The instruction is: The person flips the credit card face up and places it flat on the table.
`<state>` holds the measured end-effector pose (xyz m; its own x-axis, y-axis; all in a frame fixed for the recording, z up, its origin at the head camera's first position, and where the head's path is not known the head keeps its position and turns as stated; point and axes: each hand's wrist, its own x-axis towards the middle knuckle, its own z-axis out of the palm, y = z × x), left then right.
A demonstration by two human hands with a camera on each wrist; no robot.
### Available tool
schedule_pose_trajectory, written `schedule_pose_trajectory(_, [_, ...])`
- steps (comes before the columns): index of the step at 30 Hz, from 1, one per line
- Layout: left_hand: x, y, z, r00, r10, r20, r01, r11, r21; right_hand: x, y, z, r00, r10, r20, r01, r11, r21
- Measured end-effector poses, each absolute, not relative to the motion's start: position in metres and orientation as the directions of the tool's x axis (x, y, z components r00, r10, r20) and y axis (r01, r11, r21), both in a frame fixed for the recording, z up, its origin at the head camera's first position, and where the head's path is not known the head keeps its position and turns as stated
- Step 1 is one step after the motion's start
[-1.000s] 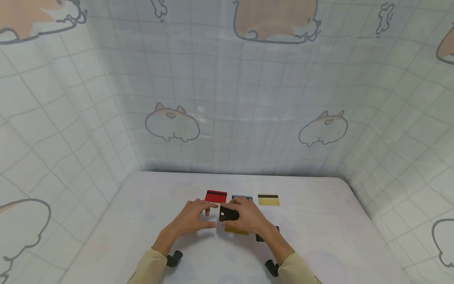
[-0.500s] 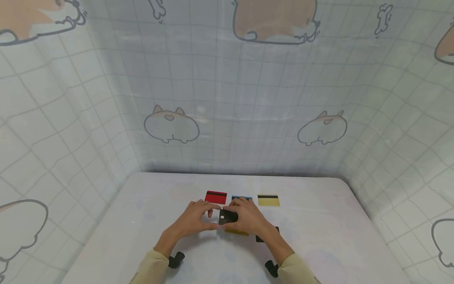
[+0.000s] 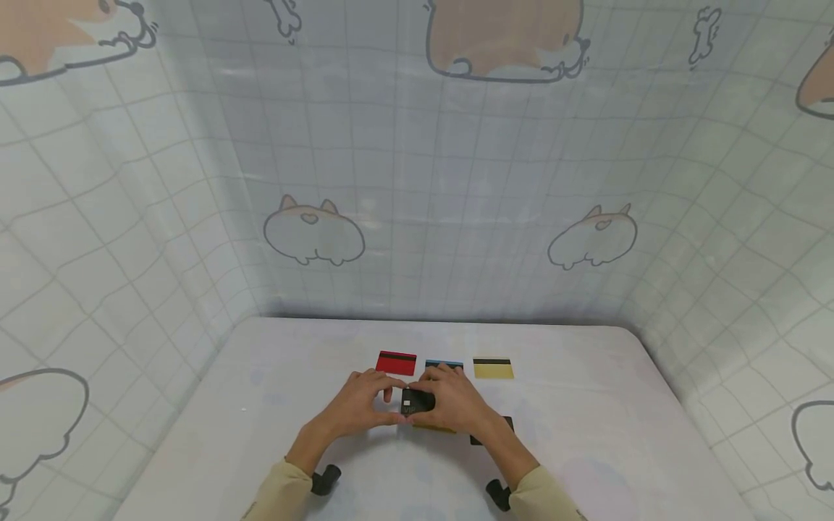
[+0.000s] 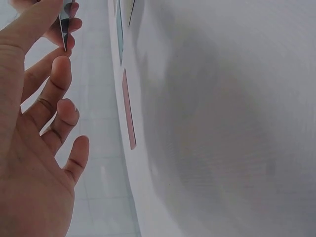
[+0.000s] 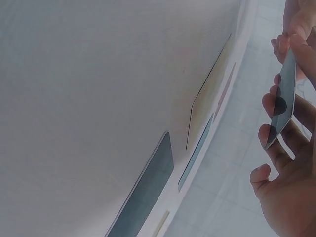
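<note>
A black card (image 3: 412, 404) with a chip and "VIP" lettering is held up between both hands in the head view. My right hand (image 3: 459, 399) grips it along its right side, thumb at the lower edge and fingers at the upper. At the left corners, my left hand (image 3: 361, 401) has its index fingertip above and thumb below, pinching the card. The left wrist view shows that card (image 4: 64, 22) nearly edge-on, the other left fingers loosely bent. Its underside against the right fingers shows on the card (image 5: 284, 106) in the right wrist view.
Behind the hands lie a red card (image 3: 396, 364), a blue-edged card (image 3: 444, 363) and a yellow card (image 3: 493, 369). A gold card (image 3: 435, 430) lies below the held one. Another black card (image 3: 478, 439) is partly hidden by the right wrist. Patterned curtains (image 3: 456, 181) enclose the white table (image 3: 573, 405).
The black card has moved slightly down and nearer to me. My left hand has closed in from the left, its index finger and thumb coming to the card's left corners.
</note>
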<state>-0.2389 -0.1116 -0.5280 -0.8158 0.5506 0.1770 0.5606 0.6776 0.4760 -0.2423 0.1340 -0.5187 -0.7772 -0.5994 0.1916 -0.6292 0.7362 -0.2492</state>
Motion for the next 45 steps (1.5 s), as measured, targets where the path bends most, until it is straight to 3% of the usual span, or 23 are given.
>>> schedule_pose_trajectory(9, [-0.24, -0.114, -0.528, -0.784, 0.563, 0.261, 0.617, 0.664, 0.421, -0.244, 0.133, -0.518, -0.79, -0.587, 0.176, -0.612, 0.744, -0.267])
schedule_pose_trajectory(21, [-0.24, -0.121, -0.527, -0.824, 0.533, 0.191, 0.557, 0.701, 0.445, -0.245, 0.139, -0.519, -0.804, -0.573, 0.158, -0.593, 0.755, -0.28])
schedule_pose_trajectory(45, [-0.24, -0.14, -0.528, -0.843, 0.518, 0.147, 0.522, 0.718, 0.46, -0.245, 0.14, -0.522, -0.789, -0.603, 0.117, -0.612, 0.756, -0.232])
